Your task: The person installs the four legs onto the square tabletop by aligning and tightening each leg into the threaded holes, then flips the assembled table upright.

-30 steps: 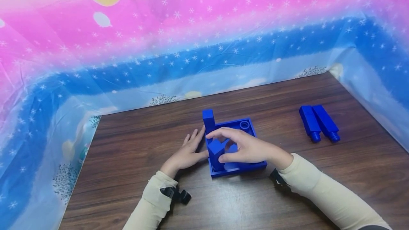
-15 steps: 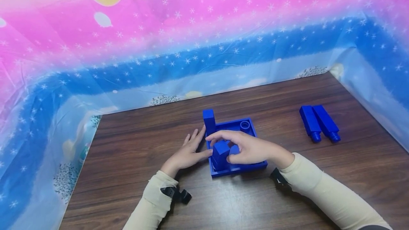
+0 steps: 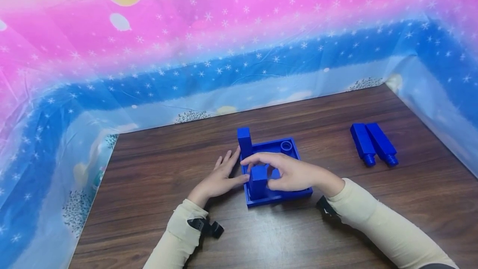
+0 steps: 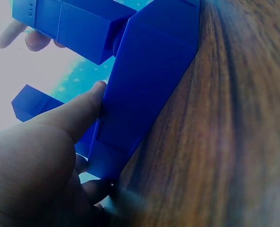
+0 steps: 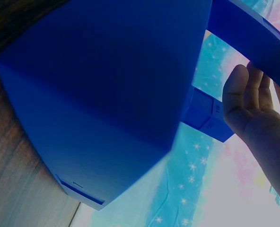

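A blue tray-like tabletop [image 3: 284,197] with a raised rim lies on the table. Upright at its near left corner is a blue square table leg [image 3: 258,184], and the curled fingers and thumb of my right hand [image 3: 296,172] go round it. The right wrist view shows that thumb against the leg [image 5: 253,42]; the leg's foot is hidden behind the rim. My left hand [image 3: 220,181] lies flat at the left side, fingers stretched along the rim. Its thumb touches the tabletop [image 4: 144,90] in the left wrist view. Another leg [image 3: 244,139] stands at the far left corner.
Two loose blue legs [image 3: 380,142] with threaded ends lie side by side at the right. A round socket [image 3: 286,147] shows in the tabletop's far right corner. Behind the wooden table [image 3: 168,157] hangs a pink and blue printed cloth [image 3: 231,65].
In my right hand the near leg has turned about its own length and shifted slightly right, standing straighter. The thumb has moved a little right with it. My left hand has stayed put.
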### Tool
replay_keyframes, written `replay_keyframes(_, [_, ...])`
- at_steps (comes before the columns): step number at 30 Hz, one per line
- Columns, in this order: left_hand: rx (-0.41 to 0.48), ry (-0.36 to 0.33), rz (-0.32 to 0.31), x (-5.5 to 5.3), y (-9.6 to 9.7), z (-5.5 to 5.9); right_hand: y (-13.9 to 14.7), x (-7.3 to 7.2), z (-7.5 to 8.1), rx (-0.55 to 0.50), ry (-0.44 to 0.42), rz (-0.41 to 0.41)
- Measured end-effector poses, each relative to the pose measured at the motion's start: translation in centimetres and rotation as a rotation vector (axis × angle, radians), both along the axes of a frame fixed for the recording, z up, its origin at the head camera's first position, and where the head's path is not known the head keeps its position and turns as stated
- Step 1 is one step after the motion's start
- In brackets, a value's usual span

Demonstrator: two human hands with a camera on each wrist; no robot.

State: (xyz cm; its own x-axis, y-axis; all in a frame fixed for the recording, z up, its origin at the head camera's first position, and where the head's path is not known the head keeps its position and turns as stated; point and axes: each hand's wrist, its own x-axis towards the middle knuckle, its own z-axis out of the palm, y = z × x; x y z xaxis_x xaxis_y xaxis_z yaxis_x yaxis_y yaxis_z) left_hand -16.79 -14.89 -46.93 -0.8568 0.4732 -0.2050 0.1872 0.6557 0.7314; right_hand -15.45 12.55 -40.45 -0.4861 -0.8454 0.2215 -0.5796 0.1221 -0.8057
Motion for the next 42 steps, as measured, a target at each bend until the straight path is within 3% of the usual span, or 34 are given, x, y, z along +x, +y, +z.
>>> replay_keyframes(42, [0.013, -0.002, -0.012, 0.10, -0.05, 0.20, -0.41, 0.11, -0.18, 0.016, 0.013, -0.014])
